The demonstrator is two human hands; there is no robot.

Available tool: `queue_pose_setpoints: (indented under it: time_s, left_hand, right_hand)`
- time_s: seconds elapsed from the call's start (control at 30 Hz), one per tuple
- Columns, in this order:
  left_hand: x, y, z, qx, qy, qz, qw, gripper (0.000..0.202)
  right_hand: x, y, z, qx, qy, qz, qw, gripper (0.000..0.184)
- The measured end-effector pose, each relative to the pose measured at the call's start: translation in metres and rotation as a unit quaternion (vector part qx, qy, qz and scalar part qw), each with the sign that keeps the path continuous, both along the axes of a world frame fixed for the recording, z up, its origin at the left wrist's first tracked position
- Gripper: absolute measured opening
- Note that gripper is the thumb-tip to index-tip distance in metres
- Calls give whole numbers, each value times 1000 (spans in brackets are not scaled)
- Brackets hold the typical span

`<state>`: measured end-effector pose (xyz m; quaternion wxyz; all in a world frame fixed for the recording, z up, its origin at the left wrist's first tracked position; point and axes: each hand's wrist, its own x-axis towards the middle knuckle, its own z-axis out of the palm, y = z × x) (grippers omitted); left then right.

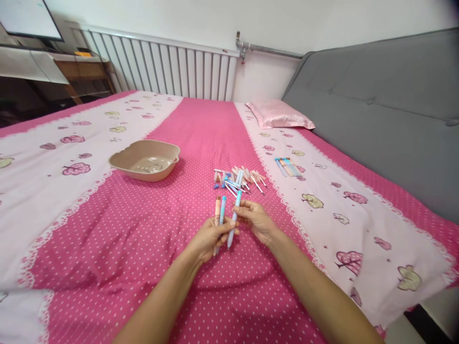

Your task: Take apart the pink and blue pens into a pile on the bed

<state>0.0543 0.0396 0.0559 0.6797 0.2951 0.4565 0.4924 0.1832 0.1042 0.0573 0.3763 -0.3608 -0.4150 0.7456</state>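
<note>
Close to the middle of the bed, my left hand [210, 238] is closed around pens held upright: an orange one with a brown top [217, 209] and a blue-green one [223, 209]. A light blue pen [234, 216] leans between both hands. The fingers of my right hand [256, 220] pinch it from the right, and my left thumb touches or nearly touches it. Just beyond my hands lies a loose pile of pen parts [239, 180], with caps, barrels and thin refills mixed together. To the right, several assembled pens [287, 167] lie side by side in a row.
A beige plastic basin [145, 172] rests on the bed at the left. The bed has a pink dotted cover [211, 126] with printed pale strips. A pink pillow [279, 114] lies by the grey headboard [366, 81]. Behind are a white radiator [161, 62] and a desk with a monitor [30, 19].
</note>
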Motion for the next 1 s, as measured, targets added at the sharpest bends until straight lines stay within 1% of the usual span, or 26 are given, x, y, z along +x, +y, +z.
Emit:
queue_pose_setpoints:
  time_s: [0.1, 0.2, 0.3, 0.4, 0.43, 0.47, 0.53, 0.57, 0.63, 0.67, 0.73, 0.77, 0.83, 0.9, 0.93, 0.97, 1.0]
  left_hand:
    - [-1, 0, 1, -5, 2, -2, 1000, 18]
    - [-2, -2, 3, -21, 9, -36, 999, 18]
    - [-2, -4, 4, -28, 16, -61, 998, 22]
    - [-2, -3, 4, -27, 19, -52, 998, 22]
    - [-2, -3, 4, -26, 19, -48, 998, 22]
    - [-2, -3, 4, -24, 18, -45, 999, 22]
    - [-2, -2, 3, -16, 15, -41, 999, 23]
    - [-3, -2, 3, -12, 14, -40, 999, 23]
    - [-3, -2, 2, -4, 15, -45, 999, 23]
    - [-3, -2, 2, -3, 15, -49, 999, 23]
    - [-3, -2, 0, -8, 19, -58, 998, 24]
    - [-3, -3, -1, -14, 21, -64, 998, 25]
    - [-3, -4, -3, -26, 28, -82, 996, 28]
    - [-3, -5, -4, -29, 35, -100, 994, 30]
    - [-3, -5, -5, -28, 38, -101, 994, 31]
    - [-3, -4, -5, -28, 39, -92, 995, 31]
    - [-3, -4, -5, -27, 40, -72, 996, 30]
  right_hand:
    - [4, 4, 2, -6, 14, 15, 1000, 28]
    - [8, 10, 4, -27, 57, 20, 998, 29]
    - [13, 18, 5, -45, 103, -4, 994, 25]
    - [16, 24, 3, -70, 124, -45, 989, 16]
    - [17, 24, 3, -83, 125, -45, 988, 14]
    - [17, 23, 2, -100, 121, -29, 987, 12]
    - [15, 18, 1, -128, 98, 37, 986, 4]
    - [13, 15, 1, -128, 83, 72, 986, 5]
    - [8, 9, -1, -102, 58, 116, 986, 13]
    - [6, 7, -3, -82, 51, 117, 988, 16]
    - [5, 8, -6, -55, 47, 80, 994, 19]
    - [6, 10, -8, -50, 48, 43, 997, 20]
    - [11, 20, -12, -45, 51, -61, 996, 22]
    - [18, 32, -16, -48, 47, -150, 986, 23]
    - [22, 37, -17, -53, 42, -177, 982, 23]
    - [24, 41, -18, -60, 39, -188, 980, 23]
    - [25, 43, -18, -69, 39, -184, 980, 24]
